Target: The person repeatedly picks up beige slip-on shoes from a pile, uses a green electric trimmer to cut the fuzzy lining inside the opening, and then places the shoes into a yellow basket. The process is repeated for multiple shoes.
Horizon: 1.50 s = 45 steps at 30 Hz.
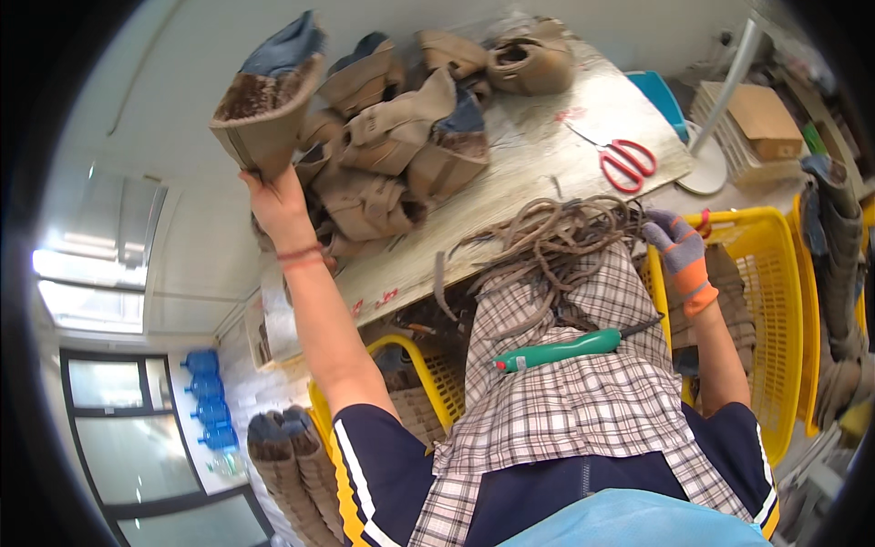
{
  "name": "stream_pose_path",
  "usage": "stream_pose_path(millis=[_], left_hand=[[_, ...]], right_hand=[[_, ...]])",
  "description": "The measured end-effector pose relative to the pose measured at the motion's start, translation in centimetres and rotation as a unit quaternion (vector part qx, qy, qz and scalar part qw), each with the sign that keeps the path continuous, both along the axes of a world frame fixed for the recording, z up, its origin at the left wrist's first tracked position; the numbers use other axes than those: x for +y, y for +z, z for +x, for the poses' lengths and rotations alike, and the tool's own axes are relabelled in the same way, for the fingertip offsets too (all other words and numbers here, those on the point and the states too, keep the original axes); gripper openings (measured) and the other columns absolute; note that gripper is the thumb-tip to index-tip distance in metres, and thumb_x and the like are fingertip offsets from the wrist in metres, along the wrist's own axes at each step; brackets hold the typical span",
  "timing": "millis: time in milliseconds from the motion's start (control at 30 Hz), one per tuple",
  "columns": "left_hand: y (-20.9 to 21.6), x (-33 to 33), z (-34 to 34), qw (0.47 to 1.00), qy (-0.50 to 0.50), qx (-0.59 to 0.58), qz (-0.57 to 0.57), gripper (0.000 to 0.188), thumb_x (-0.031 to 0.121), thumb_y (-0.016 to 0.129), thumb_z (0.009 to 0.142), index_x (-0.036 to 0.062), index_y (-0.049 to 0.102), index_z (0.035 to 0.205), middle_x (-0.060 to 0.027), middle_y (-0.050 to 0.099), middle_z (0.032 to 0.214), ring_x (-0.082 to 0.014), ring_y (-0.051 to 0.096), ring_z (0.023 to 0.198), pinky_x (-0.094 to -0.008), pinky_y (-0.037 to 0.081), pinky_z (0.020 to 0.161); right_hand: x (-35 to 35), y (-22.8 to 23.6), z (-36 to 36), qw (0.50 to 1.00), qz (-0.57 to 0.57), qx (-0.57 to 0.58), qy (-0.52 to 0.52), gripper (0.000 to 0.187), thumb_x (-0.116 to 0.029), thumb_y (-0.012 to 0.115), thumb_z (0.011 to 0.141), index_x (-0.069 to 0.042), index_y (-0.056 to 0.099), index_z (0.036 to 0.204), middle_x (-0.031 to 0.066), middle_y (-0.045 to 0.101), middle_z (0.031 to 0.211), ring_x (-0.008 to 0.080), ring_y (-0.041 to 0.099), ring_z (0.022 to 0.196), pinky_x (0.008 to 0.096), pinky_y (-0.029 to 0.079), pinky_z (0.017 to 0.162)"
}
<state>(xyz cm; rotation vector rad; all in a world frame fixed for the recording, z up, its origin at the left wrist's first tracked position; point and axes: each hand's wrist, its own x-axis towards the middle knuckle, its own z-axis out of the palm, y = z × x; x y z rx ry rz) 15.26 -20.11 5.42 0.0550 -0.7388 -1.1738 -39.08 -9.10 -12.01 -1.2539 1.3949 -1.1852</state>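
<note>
My left hand (276,208) is raised at the far left. It grips the lower end of a brown fur-lined boot upper (264,137) with dark blue cloth at its top. Beside it, several similar brown boot uppers (392,137) lie heaped on the table. My right hand (677,251), in a grey and orange glove, is at the yellow basket's rim, close to a tangle of brown strips (547,228). Its fingers are curled, and whatever they hold is hidden. A green hand tool (561,350) with a dark cord lies across my checked apron (565,410).
Red-handled scissors (626,166) lie near the right end of the worn white table (519,164). Yellow baskets (775,319) stand at my right, and another (442,383) is at my left. Brown boot pieces (287,465) stand on the floor. A cardboard box (752,114) sits at the back right.
</note>
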Motion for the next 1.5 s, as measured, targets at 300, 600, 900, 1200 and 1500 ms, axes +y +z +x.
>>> stream_pose_path(millis=[300, 600, 900, 1200, 1500], left_hand=[[-4.1, -14.4, 2.1, 0.932, 0.101, -0.193, 0.289, 0.047, 0.024, 0.044, 0.094, -0.0022, 0.032, 0.132, -0.0231, 0.033, 0.138, -0.0362, 0.03, 0.129, -0.0452, 0.021, 0.11], [-5.8, -5.4, -2.0, 0.463, 0.463, -0.756, 0.003, 0.035, 0.011, 0.051, 0.091, -0.0144, 0.049, 0.115, -0.0172, 0.051, 0.125, -0.025, 0.052, 0.111, -0.0292, 0.042, 0.096], [-7.6, 8.8, -23.2, 0.771, 0.279, -0.528, 0.222, 0.028, 0.006, 0.039, 0.093, -0.0074, 0.048, 0.116, -0.0167, 0.058, 0.109, -0.0217, 0.062, 0.087, -0.0301, 0.051, 0.078], [-9.3, 10.7, -27.3, 0.753, 0.241, -0.542, 0.284, 0.026, 0.008, 0.039, 0.095, -0.0055, 0.048, 0.115, -0.015, 0.059, 0.112, -0.0179, 0.063, 0.081, -0.0275, 0.051, 0.075], [-10.1, 9.5, -30.5, 0.781, 0.161, -0.544, 0.26, 0.024, 0.009, 0.041, 0.095, -0.0056, 0.051, 0.111, -0.0162, 0.06, 0.11, -0.0172, 0.064, 0.077, -0.0287, 0.052, 0.073]], right_hand=[[12.6, -19.5, -19.7, 0.953, 0.165, 0.197, -0.159, 0.03, -0.026, 0.062, 0.084, -0.002, 0.062, 0.102, 0.0113, 0.065, 0.086, 0.0201, 0.061, 0.076, 0.0299, 0.047, 0.071], [28.9, -32.4, -25.2, 0.747, 0.557, 0.23, -0.281, 0.044, -0.043, 0.062, 0.081, -0.001, 0.066, 0.092, 0.0134, 0.066, 0.088, 0.0245, 0.061, 0.078, 0.04, 0.047, 0.069], [24.5, -31.2, -21.5, 0.752, 0.64, 0.1, -0.119, 0.072, -0.051, 0.052, 0.086, -0.01, 0.028, 0.14, 0.011, 0.021, 0.148, 0.0286, 0.037, 0.123, 0.0441, 0.029, 0.104], [9.0, -32.1, -19.0, 0.767, 0.585, 0.105, -0.242, 0.057, -0.037, 0.047, 0.091, -0.007, 0.031, 0.137, 0.0106, 0.023, 0.147, 0.0252, 0.031, 0.129, 0.0387, 0.027, 0.106], [13.7, -31.3, -20.9, 0.787, 0.52, -0.117, -0.31, 0.041, -0.019, 0.045, 0.095, 0.002, 0.044, 0.13, 0.0136, 0.029, 0.145, 0.0252, 0.031, 0.131, 0.0337, 0.031, 0.103]])
